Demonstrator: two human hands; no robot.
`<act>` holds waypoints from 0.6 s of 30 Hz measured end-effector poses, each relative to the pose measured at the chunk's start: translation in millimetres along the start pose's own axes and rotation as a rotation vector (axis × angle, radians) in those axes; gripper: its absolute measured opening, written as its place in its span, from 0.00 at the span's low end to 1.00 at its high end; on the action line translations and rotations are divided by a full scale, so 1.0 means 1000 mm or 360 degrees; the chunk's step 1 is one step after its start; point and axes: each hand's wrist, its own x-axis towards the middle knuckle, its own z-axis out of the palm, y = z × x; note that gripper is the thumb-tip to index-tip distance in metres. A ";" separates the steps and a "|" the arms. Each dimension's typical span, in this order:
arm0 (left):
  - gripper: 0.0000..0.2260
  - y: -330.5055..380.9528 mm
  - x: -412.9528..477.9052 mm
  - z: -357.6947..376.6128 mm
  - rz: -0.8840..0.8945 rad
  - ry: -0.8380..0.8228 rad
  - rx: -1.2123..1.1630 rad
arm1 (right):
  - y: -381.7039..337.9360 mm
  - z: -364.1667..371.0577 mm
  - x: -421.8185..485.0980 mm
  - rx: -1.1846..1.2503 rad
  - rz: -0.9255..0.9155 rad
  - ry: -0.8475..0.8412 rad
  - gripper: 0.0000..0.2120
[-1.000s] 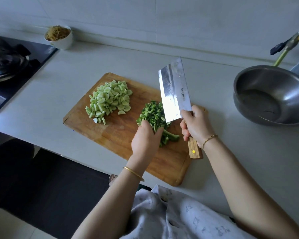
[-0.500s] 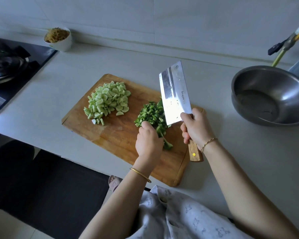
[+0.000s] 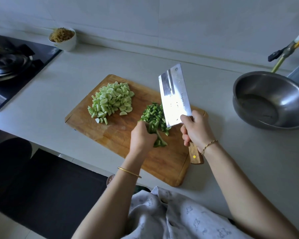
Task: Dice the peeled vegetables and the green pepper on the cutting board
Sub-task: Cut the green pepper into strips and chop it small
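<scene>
A wooden cutting board (image 3: 110, 133) lies on the counter. A heap of pale green diced vegetable (image 3: 110, 100) sits on its far left part. Dark green pepper pieces (image 3: 153, 115) lie near the board's middle. My left hand (image 3: 141, 137) curls over the near end of the pepper strips and holds them down. My right hand (image 3: 195, 130) grips the wooden handle of a cleaver (image 3: 174, 95). The blade stands tilted just right of the pepper pile, its edge beside the pieces.
A steel bowl (image 3: 273, 99) stands on the counter at the right, with a tap handle (image 3: 283, 52) behind it. A white bowl of brown shreds (image 3: 63, 38) sits by the back wall. The black stove (image 3: 10, 64) with a lid is at the far left.
The cleaver has shifted slightly between chops beside the pepper. My left hand has slid a little back along the strips, and a short uncut end now shows near it.
</scene>
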 end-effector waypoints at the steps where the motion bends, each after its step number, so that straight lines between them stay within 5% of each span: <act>1: 0.09 -0.003 0.005 -0.013 -0.0013 -0.0012 0.0017 | -0.001 0.002 -0.001 0.0000 -0.0005 -0.0011 0.07; 10: 0.06 -0.030 0.048 -0.076 -0.0007 -0.0287 0.0701 | 0.011 0.057 -0.023 -0.0145 0.0021 -0.0282 0.08; 18: 0.17 -0.033 0.040 -0.055 0.0053 0.0180 0.0586 | 0.020 0.081 -0.024 -0.0229 0.0099 -0.0204 0.08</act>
